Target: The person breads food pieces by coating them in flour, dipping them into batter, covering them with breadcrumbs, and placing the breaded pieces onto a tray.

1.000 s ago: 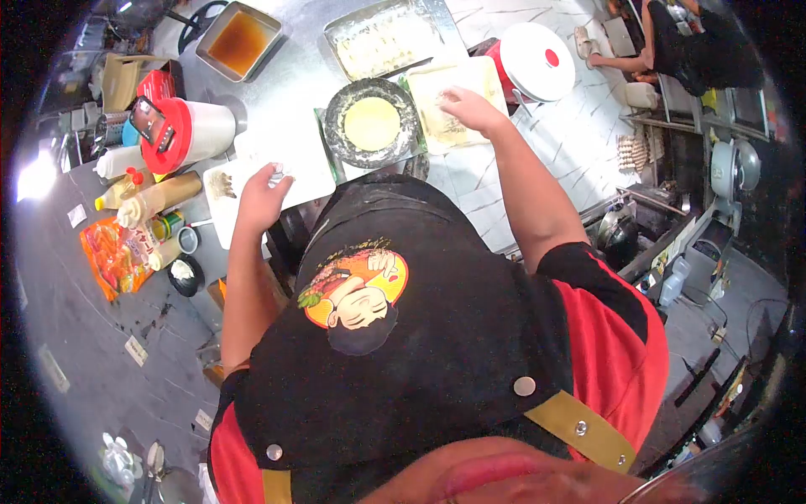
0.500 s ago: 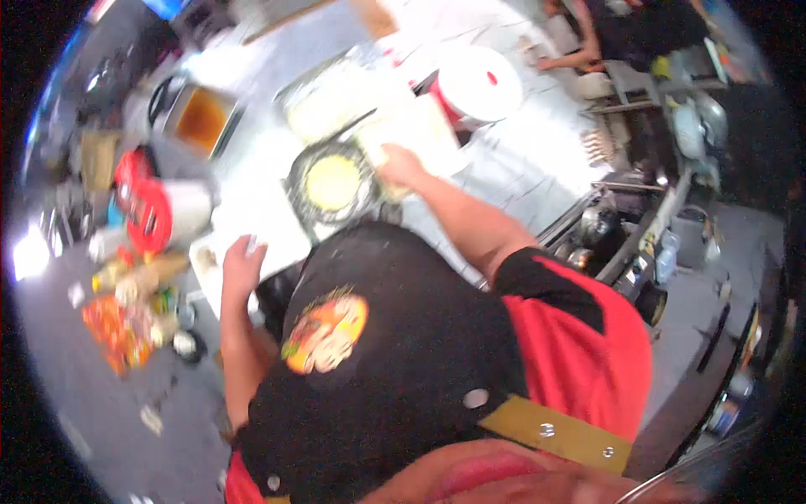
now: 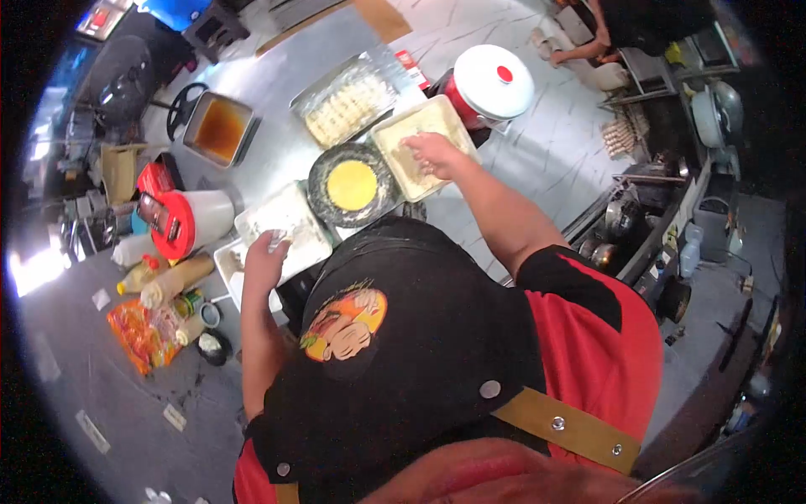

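My right hand is over a cream tray of pale crumbs, its fingers slightly bent and apart, with nothing visible in them. Crumbs seem to cling to the fingertips. At the near edge of a white tray of white powder is my left hand, thumb apart from the bent fingers, apparently holding nothing. Between the two trays sits a dark round bowl, white smears on its rim, with yellow liquid inside. Behind it, a metal tray holds rows of pale coated pieces.
A red bucket with a white lid stands at the back right. A metal pan of brown liquid lies far left. Nearer are a red-lidded tub, bottles and an orange packet. Another person's arm shows at top right.
The view has shifted and sharpened. My right hand has moved from the near left edge of the crumb tray to over its middle. My left hand stays by the powder tray.
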{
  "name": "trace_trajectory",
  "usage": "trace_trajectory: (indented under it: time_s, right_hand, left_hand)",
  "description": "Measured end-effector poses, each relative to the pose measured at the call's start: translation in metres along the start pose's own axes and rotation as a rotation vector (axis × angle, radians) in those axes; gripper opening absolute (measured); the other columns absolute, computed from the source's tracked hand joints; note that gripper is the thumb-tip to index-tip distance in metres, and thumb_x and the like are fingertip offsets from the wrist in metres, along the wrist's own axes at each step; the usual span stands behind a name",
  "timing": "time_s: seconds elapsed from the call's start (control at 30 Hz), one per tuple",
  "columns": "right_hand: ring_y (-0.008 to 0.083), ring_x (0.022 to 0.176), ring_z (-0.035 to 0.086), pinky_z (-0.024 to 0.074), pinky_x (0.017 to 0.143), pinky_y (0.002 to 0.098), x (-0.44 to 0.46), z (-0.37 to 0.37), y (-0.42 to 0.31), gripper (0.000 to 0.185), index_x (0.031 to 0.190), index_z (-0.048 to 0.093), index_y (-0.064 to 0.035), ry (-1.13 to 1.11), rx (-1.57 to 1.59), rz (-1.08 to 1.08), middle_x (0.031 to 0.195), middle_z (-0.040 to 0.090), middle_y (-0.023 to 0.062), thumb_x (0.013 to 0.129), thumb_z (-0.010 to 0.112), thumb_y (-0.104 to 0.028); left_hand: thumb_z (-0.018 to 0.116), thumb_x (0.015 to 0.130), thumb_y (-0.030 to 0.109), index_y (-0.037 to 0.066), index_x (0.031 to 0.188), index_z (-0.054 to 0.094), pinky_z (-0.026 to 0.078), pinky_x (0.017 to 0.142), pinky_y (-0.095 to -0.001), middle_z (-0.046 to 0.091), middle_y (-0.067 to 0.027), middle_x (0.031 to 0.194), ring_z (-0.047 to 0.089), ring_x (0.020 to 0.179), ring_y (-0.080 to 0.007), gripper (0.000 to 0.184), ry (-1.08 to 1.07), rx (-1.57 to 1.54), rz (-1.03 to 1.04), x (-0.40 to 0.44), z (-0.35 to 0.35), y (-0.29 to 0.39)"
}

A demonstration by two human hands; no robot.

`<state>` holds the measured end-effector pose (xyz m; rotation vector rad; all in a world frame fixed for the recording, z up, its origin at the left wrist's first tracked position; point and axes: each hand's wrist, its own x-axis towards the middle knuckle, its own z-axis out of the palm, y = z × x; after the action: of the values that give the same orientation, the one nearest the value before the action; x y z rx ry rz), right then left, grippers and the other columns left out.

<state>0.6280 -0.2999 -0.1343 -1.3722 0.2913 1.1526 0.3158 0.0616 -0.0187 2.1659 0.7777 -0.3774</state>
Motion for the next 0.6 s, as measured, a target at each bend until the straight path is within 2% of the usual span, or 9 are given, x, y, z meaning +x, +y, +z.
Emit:
trace_trajectory:
  time_s: [0.07,0.17,0.27,0.3,0.4,0.43,0.53,0.6]
  right_hand:
    - [0.0094,0.052,0.045,0.0332,0.044,0.0286,-0.008,0.012,-0.011,0.019,0.102,0.061,-0.0139,-0.002,-0.049,-0.011,0.074,0.053,-0.0021,0.103,0.072,-0.03]
    - [0.0097,0.053,0.048,0.0354,0.044,0.0284,-0.001,0.008,-0.009,0.019,0.102,0.064,-0.0114,0.059,-0.041,-0.023,0.074,0.056,-0.0009,0.103,0.072,-0.029]
    - [0.011,0.054,0.052,0.04,0.045,0.0301,-0.006,-0.005,-0.023,0.018,0.103,0.065,-0.01,-0.09,-0.046,0.014,0.073,0.057,0.0,0.103,0.071,-0.027]
    - [0.0208,0.067,0.066,0.0539,0.059,0.038,0.004,-0.011,-0.022,0.026,0.106,0.07,-0.0075,-0.139,-0.053,0.041,0.082,0.068,0.0077,0.102,0.071,-0.033]
    - [0.0308,0.089,0.075,0.0597,0.081,0.0436,0.014,-0.023,-0.016,0.039,0.109,0.074,-0.0045,0.226,-1.036,-0.362,0.098,0.078,0.0157,0.099,0.072,-0.042]
    - [0.0363,0.107,0.075,0.0566,0.097,0.0443,0.018,-0.032,-0.017,0.046,0.111,0.076,-0.0017,0.299,-1.087,-0.36,0.113,0.078,0.0218,0.096,0.072,-0.045]
    - [0.0374,0.106,0.075,0.0576,0.095,0.0455,0.018,-0.038,-0.022,0.043,0.111,0.075,-0.0014,0.364,-1.089,-0.412,0.111,0.078,0.0227,0.095,0.072,-0.041]
    - [0.0383,0.108,0.074,0.0576,0.096,0.0464,0.026,-0.025,-0.02,0.04,0.111,0.076,-0.0022,0.355,-1.138,-0.409,0.112,0.078,0.0227,0.092,0.072,-0.037]
  left_hand:
    - [0.072,0.097,0.027,-0.003,0.126,0.072,0.057,0.088,-0.0407,0.079,-0.0222,0.102,0.076,0.091,-0.0311,0.041,-0.017,-0.003,-0.042,-0.005,-0.004,0.019]
    - [0.071,0.098,0.026,0.0,0.125,0.071,0.058,0.07,-0.0367,0.076,-0.015,0.093,0.072,0.074,-0.0206,0.037,0.007,0.021,0.073,0.004,0.003,-0.002]
    - [0.071,0.098,0.026,0.0,0.126,0.071,0.058,0.07,-0.0368,0.076,-0.0137,0.091,0.071,0.074,-0.0196,0.038,0.005,0.02,0.056,0.006,0.004,-0.006]
    - [0.072,0.098,0.025,0.0,0.127,0.071,0.058,0.07,-0.0361,0.076,-0.0125,0.09,0.071,0.075,-0.0182,0.038,-0.006,-0.012,0.034,0.003,0.003,-0.001]
    - [0.073,0.098,0.026,-0.004,0.127,0.071,0.056,0.085,-0.0404,0.078,-0.0201,0.099,0.075,0.089,-0.0289,0.041,-0.039,-0.056,-0.056,-0.003,-0.002,0.011]
    - [0.073,0.098,0.026,-0.004,0.129,0.071,0.056,0.091,-0.0405,0.078,-0.0221,0.106,0.075,0.097,-0.0302,0.043,0.0,-0.052,-0.004,-0.001,0.002,0.001]
    - [0.073,0.099,0.027,-0.001,0.13,0.069,0.058,0.071,-0.0361,0.076,-0.0129,0.097,0.071,0.079,-0.0184,0.042,0.013,-0.028,0.045,0.0,0.004,-0.021]
    - [0.073,0.099,0.027,-0.001,0.131,0.069,0.058,0.07,-0.0361,0.076,-0.0127,0.097,0.07,0.078,-0.0186,0.043,0.02,-0.03,0.039,-0.001,0.006,-0.029]
